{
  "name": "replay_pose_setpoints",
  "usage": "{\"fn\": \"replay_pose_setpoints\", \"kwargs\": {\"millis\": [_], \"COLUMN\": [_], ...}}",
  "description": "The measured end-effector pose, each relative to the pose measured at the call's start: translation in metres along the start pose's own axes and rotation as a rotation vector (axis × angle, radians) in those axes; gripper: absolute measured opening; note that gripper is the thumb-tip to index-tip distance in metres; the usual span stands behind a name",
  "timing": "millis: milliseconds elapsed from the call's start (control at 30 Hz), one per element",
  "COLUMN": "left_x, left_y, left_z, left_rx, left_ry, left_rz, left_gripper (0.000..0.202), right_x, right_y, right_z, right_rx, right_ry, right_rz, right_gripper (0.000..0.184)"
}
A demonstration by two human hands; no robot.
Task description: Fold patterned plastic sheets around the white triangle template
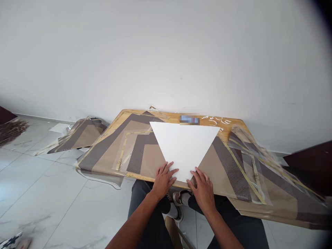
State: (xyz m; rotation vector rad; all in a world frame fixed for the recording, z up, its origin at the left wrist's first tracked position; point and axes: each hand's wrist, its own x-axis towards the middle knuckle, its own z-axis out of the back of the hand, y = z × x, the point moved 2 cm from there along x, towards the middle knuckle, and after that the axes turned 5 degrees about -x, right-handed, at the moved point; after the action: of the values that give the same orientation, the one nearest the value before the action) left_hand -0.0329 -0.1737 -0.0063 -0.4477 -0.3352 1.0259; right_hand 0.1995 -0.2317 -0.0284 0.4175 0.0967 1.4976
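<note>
Lying flat, a white triangular sheet of paper (184, 148) sits near the middle of the work surface, its widest edge running side to side at the far end and its tip pointing toward the person. That widest edge is its long axis. It looks light, thin and fairly soft, and could probably slide on the glossy layer beneath, so pinning it flat or taking it by the long edge seems safest. The left hand (164, 180) and right hand (202, 190) are open and well apart, one on each slanted side near the tip, with neither clamped on the paper. Their fingers (169, 169) spread over its surface.

Beneath the paper, grey-and-tan patterned sheets (228, 173) under clear plastic cover a wooden board (166, 116), held in places by yellowish tape (245, 176). The board's near edge lies just beyond the person's dark trousers (147, 197), and its far edge is near a white wall (166, 52). Another patterned sheet (83, 135) lies off to the left on marble-look floor tiles (52, 186).
</note>
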Motion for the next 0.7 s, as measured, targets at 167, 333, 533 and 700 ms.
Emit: {"fn": "replay_pose_setpoints", "kwargs": {"millis": [167, 333, 533, 700], "left_x": [0.0026, 0.0046, 0.0058, 0.0066], "left_y": [0.0048, 0.0074, 0.008, 0.0089], "left_z": [-0.0032, -0.0041, -0.0038, -0.0042], "left_rx": [0.008, 0.015, 0.025, 0.019], "left_ry": [-0.05, -0.055, -0.047, -0.046], "left_rz": [-0.029, -0.039, -0.033, -0.038], "left_gripper": [0.049, 0.05, 0.049, 0.049], "right_x": [0.0042, 0.0062, 0.007, 0.0072], "right_y": [0.0044, 0.0046, 0.0017, 0.0003], "right_z": [0.0057, 0.0064, 0.0027, 0.0012], "right_rx": [-0.022, -0.024, -0.008, 0.014], "right_ry": [0.01, 0.014, 0.005, 0.009], "right_rz": [-0.006, -0.017, -0.013, -0.013], "right_gripper": [0.041, 0.04, 0.041, 0.041]}}
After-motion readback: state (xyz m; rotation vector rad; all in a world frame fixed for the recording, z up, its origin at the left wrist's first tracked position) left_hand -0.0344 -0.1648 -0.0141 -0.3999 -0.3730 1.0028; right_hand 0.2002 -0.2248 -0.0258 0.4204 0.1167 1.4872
